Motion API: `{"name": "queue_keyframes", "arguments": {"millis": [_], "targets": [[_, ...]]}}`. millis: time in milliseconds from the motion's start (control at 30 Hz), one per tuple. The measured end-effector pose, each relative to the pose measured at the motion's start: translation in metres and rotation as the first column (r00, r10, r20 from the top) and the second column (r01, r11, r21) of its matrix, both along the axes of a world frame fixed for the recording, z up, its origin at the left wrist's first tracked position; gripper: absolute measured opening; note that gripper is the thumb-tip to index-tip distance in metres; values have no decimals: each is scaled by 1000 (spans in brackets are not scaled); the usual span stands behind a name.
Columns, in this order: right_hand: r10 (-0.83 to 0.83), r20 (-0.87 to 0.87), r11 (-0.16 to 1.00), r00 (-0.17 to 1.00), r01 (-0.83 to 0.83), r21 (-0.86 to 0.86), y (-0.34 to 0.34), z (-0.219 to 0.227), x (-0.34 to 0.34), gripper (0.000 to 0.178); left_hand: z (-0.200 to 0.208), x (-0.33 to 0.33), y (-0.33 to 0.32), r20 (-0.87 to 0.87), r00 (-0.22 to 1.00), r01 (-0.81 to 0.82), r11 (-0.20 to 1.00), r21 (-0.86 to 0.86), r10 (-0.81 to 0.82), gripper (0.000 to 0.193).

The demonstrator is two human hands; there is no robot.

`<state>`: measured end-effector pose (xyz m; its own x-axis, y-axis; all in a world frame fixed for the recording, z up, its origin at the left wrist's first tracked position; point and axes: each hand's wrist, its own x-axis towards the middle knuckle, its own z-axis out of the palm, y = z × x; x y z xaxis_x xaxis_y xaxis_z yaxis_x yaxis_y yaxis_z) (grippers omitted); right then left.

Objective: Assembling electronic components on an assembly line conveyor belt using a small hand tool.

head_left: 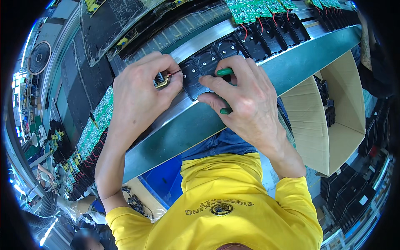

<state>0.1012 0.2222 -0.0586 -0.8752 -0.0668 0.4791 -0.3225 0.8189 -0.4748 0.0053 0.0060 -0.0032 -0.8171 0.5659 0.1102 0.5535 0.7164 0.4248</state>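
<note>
My left hand [141, 89] is closed on a small circuit board [161, 81] with dark cylindrical parts. A thin dark wire runs from its fingertips toward a black plastic housing [192, 79] on the metal rail. My right hand [250, 100] curls around a hand tool with green handle ends [225, 71]; the rest of the tool is hidden in the palm, so its exact kind does not show. The thumb and forefinger of that hand reach to the right side of the same housing. Round recesses and small metal contacts show inside the housing.
Further black housings [254, 41] line the rail to the right, some wired in red to green circuit boards [243, 12]. More wired boards [93, 125] run along the left. An open cardboard box [306, 118] with black parts stands right of the green bench edge [179, 135]. Another person's arm [365, 46] shows at far right.
</note>
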Motion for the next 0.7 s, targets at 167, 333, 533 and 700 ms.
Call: {"name": "queue_keyframes", "arguments": {"millis": [167,333,533,700], "targets": [[2,-1,1000,1000,-2,3,0,0,0,26,9,-5,3,27,999,28,997,-75,-26,6],[44,-7,999,999,-44,-32,1,7,-1,38,13,-14,-1,64,992,118,983,-142,-110,6],[213,-51,777,976,-200,-597,-2,35,-21,41,1,-17,-24,-24,959,279,958,-62,-281,13],[305,-182,152,935,-237,-960,-20,29,-77,44,-10,-23,-25,-167,906,378,921,-96,-390,18]]}}
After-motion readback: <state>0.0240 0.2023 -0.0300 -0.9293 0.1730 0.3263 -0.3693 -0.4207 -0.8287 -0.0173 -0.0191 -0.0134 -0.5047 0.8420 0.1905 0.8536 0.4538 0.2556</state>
